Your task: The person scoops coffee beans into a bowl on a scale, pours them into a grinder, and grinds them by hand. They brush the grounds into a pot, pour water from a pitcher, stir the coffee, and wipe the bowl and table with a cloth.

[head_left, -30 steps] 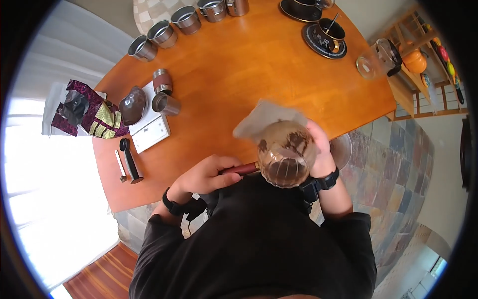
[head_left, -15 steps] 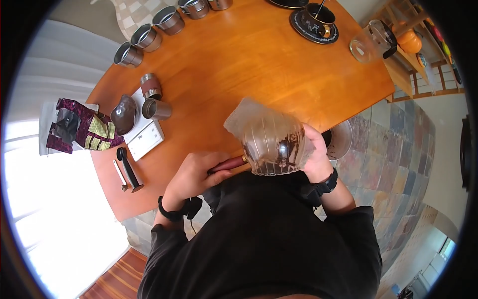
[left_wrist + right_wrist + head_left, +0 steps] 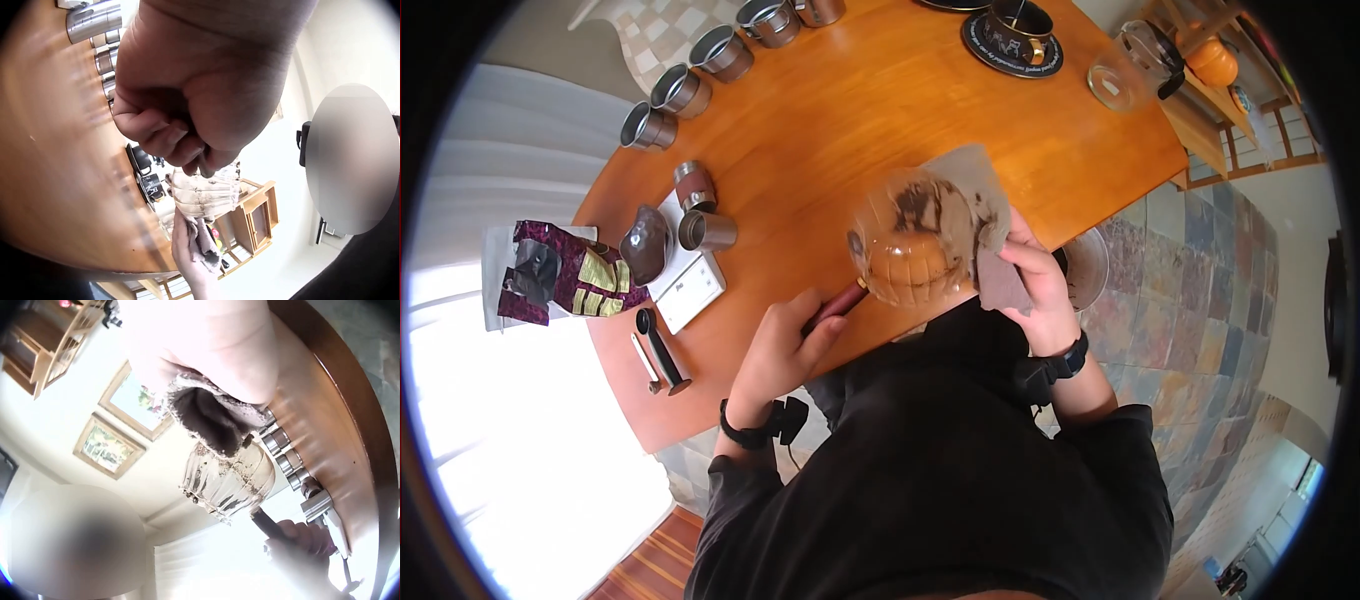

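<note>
My left hand (image 3: 780, 345) grips the dark red side handle (image 3: 837, 303) of a ribbed clear glass pot (image 3: 900, 275). Dark brown smears mark the glass, which is held up over the table's near edge. On the pot's right side my right hand (image 3: 1040, 285) pinches a grey-brown cloth (image 3: 1003, 280), part of which spreads up along the glass. From the right wrist, the cloth (image 3: 247, 412) shows folded, dark inside, right at the brown-specked pot (image 3: 228, 478). Curled fingers of the left hand (image 3: 187, 94) hide most of the handle in the left wrist view.
On the table's left stand a white scale (image 3: 690, 295), steel cups (image 3: 708, 232), a purple bag (image 3: 565, 275) and a black scoop (image 3: 662, 350). Several steel mugs (image 3: 722, 55) line the far edge. A black cup (image 3: 1015, 35), glass carafe (image 3: 1115, 85) and clear bin (image 3: 1088, 270) are rightward.
The pot has moved up and left and been turned by its handle. The cloth, earlier showing at the pot's upper left, now lies on its right side, and the right hand has turned with it.
</note>
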The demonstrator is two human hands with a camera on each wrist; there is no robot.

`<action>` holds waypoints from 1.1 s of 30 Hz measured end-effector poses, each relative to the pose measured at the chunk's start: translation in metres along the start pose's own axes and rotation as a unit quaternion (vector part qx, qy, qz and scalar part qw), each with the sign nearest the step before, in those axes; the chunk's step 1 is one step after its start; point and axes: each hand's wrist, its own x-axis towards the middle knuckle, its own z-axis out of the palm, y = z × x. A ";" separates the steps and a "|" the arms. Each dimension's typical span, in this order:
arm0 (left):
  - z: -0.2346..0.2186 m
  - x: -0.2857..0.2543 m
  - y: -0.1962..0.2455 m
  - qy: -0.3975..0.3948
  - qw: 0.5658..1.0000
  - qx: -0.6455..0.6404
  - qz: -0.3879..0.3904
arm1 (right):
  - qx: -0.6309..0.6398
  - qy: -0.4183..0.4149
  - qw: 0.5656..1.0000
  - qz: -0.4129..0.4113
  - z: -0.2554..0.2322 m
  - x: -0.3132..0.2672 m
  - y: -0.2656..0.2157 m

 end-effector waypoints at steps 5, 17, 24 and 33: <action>-0.003 0.018 -0.004 0.052 0.993 -0.094 -0.046 | 0.163 0.088 0.983 0.010 -0.013 -0.004 -0.011; -0.010 0.112 0.015 0.030 0.931 -0.353 -0.090 | -0.740 0.109 0.573 -0.334 0.000 -0.015 -0.082; -0.006 0.168 0.008 -0.030 0.913 -0.395 -0.098 | -0.828 0.189 0.450 -0.275 -0.018 -0.010 -0.054; -0.010 0.230 0.014 -0.008 0.888 -0.445 -0.117 | -0.771 0.168 0.579 -0.203 -0.022 -0.012 -0.105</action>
